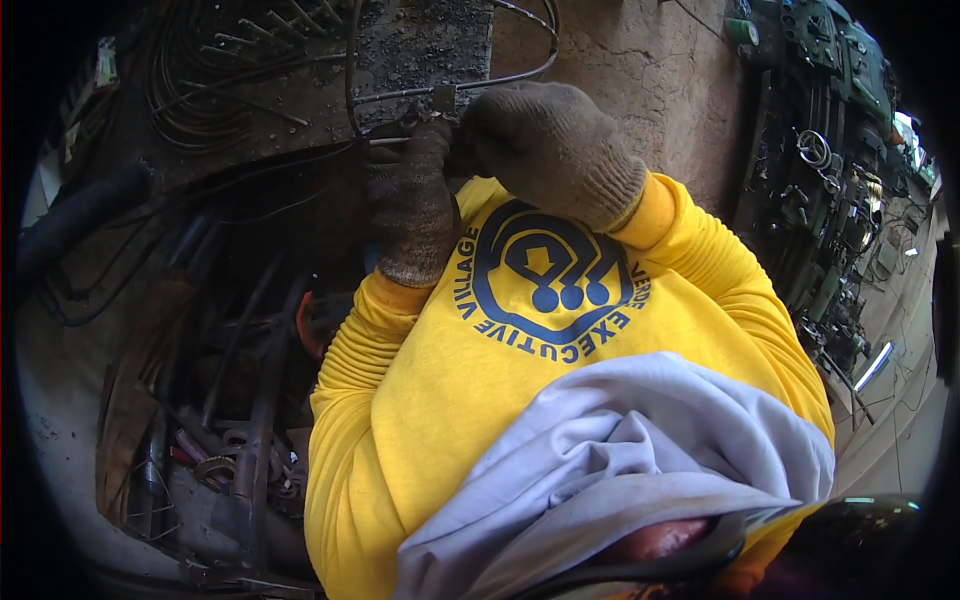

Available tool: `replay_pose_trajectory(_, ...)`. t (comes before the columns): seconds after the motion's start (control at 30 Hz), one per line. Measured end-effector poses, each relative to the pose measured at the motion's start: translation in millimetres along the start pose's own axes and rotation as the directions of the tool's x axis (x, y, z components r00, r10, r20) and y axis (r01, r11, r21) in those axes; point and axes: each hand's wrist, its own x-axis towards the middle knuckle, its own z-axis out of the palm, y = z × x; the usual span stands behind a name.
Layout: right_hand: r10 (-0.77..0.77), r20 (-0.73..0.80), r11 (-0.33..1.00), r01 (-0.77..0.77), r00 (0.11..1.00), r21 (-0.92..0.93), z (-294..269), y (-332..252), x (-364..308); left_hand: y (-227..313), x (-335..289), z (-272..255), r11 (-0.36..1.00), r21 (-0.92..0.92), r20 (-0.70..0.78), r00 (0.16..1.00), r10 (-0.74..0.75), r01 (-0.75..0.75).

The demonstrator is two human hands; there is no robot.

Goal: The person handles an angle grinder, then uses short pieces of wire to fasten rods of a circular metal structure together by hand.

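Note:
Both my hands wear brown knitted work gloves and meet at the near edge of a dark worktable [435, 55]. My left hand [412, 205] is closed, with a thin pale metal rod [390, 141] sticking out between its fingers. Close beside it, my right hand [550, 145] is curled shut, its fingertips turned away; whatever they hold is hidden. Just beyond the gloves lies a bent metal rod frame [400, 95] with a rounded right end. A small square metal plate [444, 98] sits on its crossbar, near my right fingers.
Coiled rods [190, 115] and short metal rods [265, 40] lie at the far left. A thick black tube [85, 215] juts in below them. Metal bars [260, 400] and an orange curved piece [308, 325] are left of me. Green machinery [830, 130] lines the right side.

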Motion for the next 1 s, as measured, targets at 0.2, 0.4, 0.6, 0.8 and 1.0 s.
replay_pose_trajectory(0.2,0.01,-0.215,0.999,-0.02,0.976,-0.044,-18.9,5.7,-14.6,4.1,-8.9,0.9,0.94,-0.327,0.096,0.993,-0.074,0.102)
replay_pose_trajectory(0.4,0.045,-0.274,0.998,-0.029,0.961,0.061,-13.9,19.9,-17.8,3.8,-5.5,11.4,0.958,-0.283,0.071,0.997,-0.021,0.041)
replay_pose_trajectory(0.6,0.052,-0.25,0.998,-0.038,0.967,0.058,-11.7,25.5,-20.6,-1.7,-9.1,17.7,0.997,-0.07,0.109,0.994,-0.021,0.028)
replay_pose_trajectory(0.8,0.031,-0.257,0.998,-0.018,0.966,0.053,-11.0,24.1,-19.5,6.0,-6.3,16.6,0.999,0.038,0.043,0.999,-0.022,0.021)
replay_pose_trajectory(1.0,0.033,-0.238,0.999,-0.027,0.971,0.031,-10.1,22.8,-14.8,6.5,-12.0,20.0,0.996,0.0,0.083,0.992,-0.093,0.094)
